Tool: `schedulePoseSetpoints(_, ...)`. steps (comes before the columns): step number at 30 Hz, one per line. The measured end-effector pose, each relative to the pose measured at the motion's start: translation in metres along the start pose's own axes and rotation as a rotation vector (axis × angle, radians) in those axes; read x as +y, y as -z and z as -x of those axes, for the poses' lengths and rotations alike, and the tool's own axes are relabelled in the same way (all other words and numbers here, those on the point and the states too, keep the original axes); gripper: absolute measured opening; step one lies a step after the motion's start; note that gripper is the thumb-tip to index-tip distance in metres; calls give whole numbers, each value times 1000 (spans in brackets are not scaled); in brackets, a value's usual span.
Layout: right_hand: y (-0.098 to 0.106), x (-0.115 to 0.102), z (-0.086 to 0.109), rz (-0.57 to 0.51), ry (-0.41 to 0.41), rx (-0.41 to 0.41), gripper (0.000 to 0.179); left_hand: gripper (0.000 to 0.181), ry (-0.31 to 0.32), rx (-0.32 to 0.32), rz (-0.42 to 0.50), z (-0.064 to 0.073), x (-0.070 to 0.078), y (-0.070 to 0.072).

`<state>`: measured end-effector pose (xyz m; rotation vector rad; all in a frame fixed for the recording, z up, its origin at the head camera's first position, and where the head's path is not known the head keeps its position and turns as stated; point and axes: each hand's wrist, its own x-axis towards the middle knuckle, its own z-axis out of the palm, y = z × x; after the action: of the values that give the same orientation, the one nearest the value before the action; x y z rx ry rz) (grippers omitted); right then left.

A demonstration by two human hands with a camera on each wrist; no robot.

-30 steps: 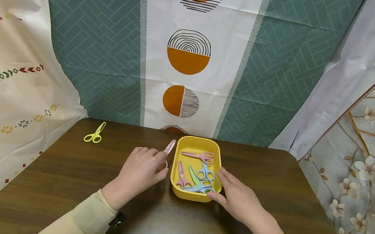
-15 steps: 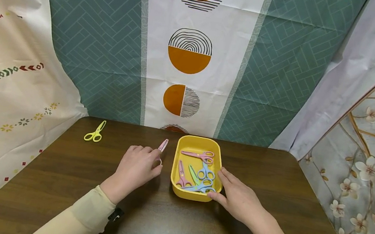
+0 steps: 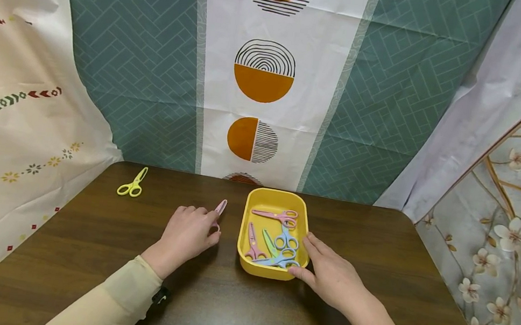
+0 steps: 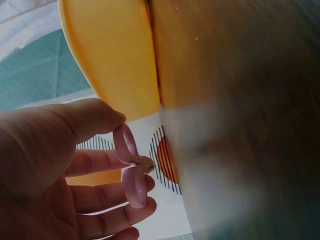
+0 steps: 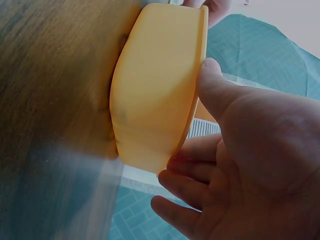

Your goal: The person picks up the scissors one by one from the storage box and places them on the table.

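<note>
My left hand (image 3: 185,237) pinches pink scissors (image 3: 221,206) by the handle, over the table to the left of a yellow bin. Their blades point away from me. In the left wrist view the thumb touches one handle loop (image 4: 128,142), with the fingers behind. My right hand (image 3: 336,280) rests against the near right corner of the yellow bin (image 3: 264,272), thumb at the front rim and fairly straight fingers along the right side. Inside lie pink scissors (image 3: 271,216), more pink scissors (image 3: 252,244), green scissors (image 3: 269,243) and blue scissors (image 3: 286,237), partly overlapping.
Yellow scissors (image 3: 131,187) lie at the far left of the dark wooden table (image 3: 84,249). A patterned curtain (image 3: 155,63) hangs behind the table's back edge, with patterned cloths on both sides.
My left hand has moved left, away from the bin, carrying the pink scissors and lowering slightly. The right hand and the bin have stayed in place.
</note>
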<state>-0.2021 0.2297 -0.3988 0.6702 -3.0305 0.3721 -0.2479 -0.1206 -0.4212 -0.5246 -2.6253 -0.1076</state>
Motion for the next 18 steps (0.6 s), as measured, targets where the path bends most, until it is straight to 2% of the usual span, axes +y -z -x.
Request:
schedulePoseSetpoints(10, 1, -1, 0, -1, 2, 0, 89, 19, 15, -88, -21, 0, -4, -7)
schedulePoseSetpoints(18, 2, -1, 0, -1, -3, -4, 89, 18, 17, -116, -27, 0, -4, -8)
